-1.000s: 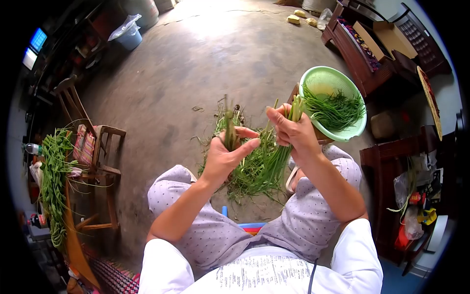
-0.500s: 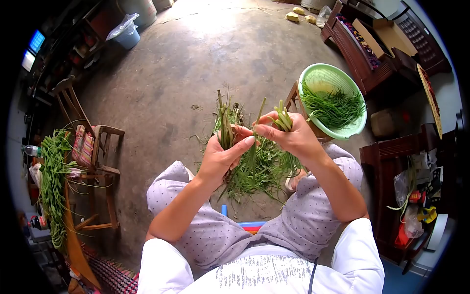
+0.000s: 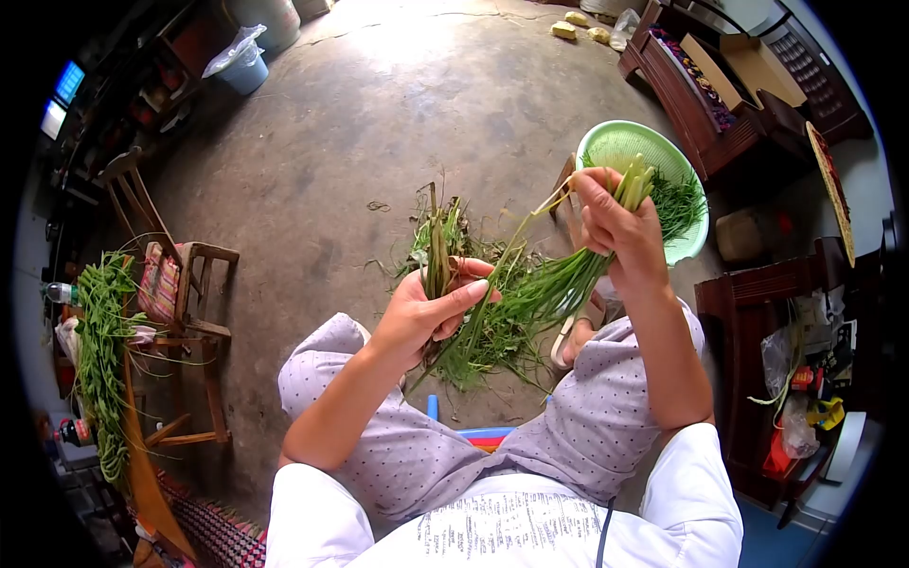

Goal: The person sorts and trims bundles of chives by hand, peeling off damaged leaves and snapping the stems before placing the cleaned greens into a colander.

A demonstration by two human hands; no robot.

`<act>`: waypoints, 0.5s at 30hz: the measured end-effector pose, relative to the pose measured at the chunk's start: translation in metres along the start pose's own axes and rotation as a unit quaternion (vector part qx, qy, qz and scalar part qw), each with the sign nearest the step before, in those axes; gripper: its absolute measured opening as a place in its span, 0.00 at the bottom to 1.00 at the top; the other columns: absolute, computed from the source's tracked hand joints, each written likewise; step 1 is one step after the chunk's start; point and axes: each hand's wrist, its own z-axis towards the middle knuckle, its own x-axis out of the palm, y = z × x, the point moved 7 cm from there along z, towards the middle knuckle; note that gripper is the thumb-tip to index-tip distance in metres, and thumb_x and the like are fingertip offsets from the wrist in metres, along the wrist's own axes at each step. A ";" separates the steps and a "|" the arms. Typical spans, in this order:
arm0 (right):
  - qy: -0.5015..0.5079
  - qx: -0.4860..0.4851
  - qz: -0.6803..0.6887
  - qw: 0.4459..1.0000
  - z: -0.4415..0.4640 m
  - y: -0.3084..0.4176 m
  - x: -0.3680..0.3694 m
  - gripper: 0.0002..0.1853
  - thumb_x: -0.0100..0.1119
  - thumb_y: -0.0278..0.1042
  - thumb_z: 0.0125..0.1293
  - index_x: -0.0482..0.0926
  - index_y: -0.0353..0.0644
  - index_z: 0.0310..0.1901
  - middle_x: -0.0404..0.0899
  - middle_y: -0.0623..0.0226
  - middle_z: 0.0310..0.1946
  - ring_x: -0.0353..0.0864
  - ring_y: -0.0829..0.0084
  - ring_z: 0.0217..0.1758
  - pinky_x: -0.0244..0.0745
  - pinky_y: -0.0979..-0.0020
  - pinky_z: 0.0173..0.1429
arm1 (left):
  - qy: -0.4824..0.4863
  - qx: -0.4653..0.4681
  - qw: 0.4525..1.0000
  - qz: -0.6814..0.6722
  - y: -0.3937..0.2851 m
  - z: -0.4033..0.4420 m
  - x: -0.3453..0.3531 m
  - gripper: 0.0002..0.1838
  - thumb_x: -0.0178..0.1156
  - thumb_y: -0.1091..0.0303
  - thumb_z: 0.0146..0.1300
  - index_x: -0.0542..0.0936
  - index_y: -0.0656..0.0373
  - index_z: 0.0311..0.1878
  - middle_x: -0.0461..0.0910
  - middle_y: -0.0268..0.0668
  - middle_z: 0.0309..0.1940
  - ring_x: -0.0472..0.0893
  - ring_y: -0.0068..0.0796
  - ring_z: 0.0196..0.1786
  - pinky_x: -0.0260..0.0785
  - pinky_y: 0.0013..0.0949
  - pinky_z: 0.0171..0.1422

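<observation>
My left hand (image 3: pixel 421 312) is closed around a small bundle of brownish stalks (image 3: pixel 436 251) that stand upright from the fist. A thin green stem runs from its thumb and fingertips up toward the other hand. My right hand (image 3: pixel 620 227) grips a bunch of long green stalks (image 3: pixel 554 289), pale cut ends up and feathery leaves hanging down to the left. Its thumb and forefinger also pinch a thin pale strand (image 3: pixel 557 196). Beneath both hands, a loose heap of green trimmings (image 3: pixel 478 350) lies on the floor between my feet.
A light green colander (image 3: pixel 698 244) with greens sits on a wooden stool at right. More greens (image 3: pixel 102 350) hang over a wooden seat at left, near a wooden chair (image 3: pixel 189 251). A lined blue bucket (image 3: pixel 246 74) stands farther back. Dark wooden furniture (image 3: pixel 757 293) lines the right.
My right hand has moved right and up with its bunch, turning it so the leaves trail left, in front of the colander. My left hand has stayed nearly in place with its stalks.
</observation>
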 end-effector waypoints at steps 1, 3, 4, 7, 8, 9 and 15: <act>0.001 0.006 0.021 1.000 0.001 0.001 -0.002 0.07 0.60 0.36 0.63 0.77 0.43 0.38 0.59 0.86 0.13 0.52 0.92 0.13 0.47 0.84 0.17 | 0.000 0.000 1.000 0.000 0.000 -0.001 0.000 0.13 0.59 0.69 0.62 0.74 0.60 0.49 0.80 0.37 0.33 0.64 0.08 0.16 0.52 0.15 0.16; 0.000 0.004 0.026 1.000 0.001 0.002 -0.002 0.07 0.61 0.36 0.62 0.77 0.43 0.36 0.59 0.86 0.13 0.52 0.92 0.13 0.48 0.84 0.17 | -0.008 -0.009 1.000 -0.023 0.001 -0.002 -0.001 0.12 0.58 0.70 0.63 0.74 0.60 0.48 0.80 0.37 0.34 0.64 0.08 0.16 0.52 0.15 0.16; -0.001 0.001 0.031 1.000 0.001 0.003 -0.003 0.08 0.61 0.37 0.62 0.76 0.43 0.34 0.60 0.86 0.13 0.51 0.92 0.12 0.48 0.84 0.17 | -0.008 -0.009 1.000 -0.023 0.001 -0.003 -0.001 0.12 0.58 0.70 0.63 0.74 0.60 0.48 0.80 0.37 0.34 0.64 0.08 0.16 0.52 0.15 0.16; 0.059 0.030 -0.108 0.992 0.000 -0.001 0.001 0.11 0.63 0.40 0.60 0.73 0.44 0.29 0.60 0.84 0.13 0.53 0.91 0.13 0.50 0.84 0.18 | -0.007 -0.018 0.998 -0.058 0.002 -0.004 -0.001 0.11 0.57 0.70 0.63 0.74 0.60 0.48 0.79 0.36 0.34 0.63 0.08 0.15 0.52 0.14 0.16; 0.060 0.030 -0.109 0.992 -0.001 -0.004 0.004 0.11 0.63 0.40 0.60 0.73 0.44 0.29 0.60 0.84 0.13 0.53 0.91 0.13 0.50 0.84 0.18 | -0.005 -0.022 0.997 -0.075 0.003 -0.004 -0.001 0.11 0.57 0.70 0.63 0.74 0.60 0.48 0.79 0.36 0.34 0.63 0.08 0.15 0.51 0.14 0.16; 0.072 -0.023 -0.164 0.984 -0.002 -0.003 0.012 0.13 0.64 0.41 0.60 0.72 0.44 0.26 0.60 0.84 0.13 0.54 0.91 0.14 0.51 0.83 0.18 | -0.003 -0.027 0.995 -0.091 0.004 -0.004 -0.001 0.11 0.57 0.70 0.63 0.74 0.60 0.48 0.79 0.35 0.34 0.63 0.08 0.15 0.51 0.14 0.16; 0.169 0.044 -0.145 0.974 -0.020 -0.018 0.045 0.13 0.66 0.39 0.58 0.80 0.38 0.40 0.60 0.84 0.17 0.56 0.89 0.21 0.50 0.80 0.24 | 0.017 -0.029 0.996 -0.083 0.003 -0.004 0.005 0.11 0.56 0.70 0.63 0.74 0.61 0.48 0.79 0.35 0.33 0.63 0.08 0.15 0.51 0.14 0.16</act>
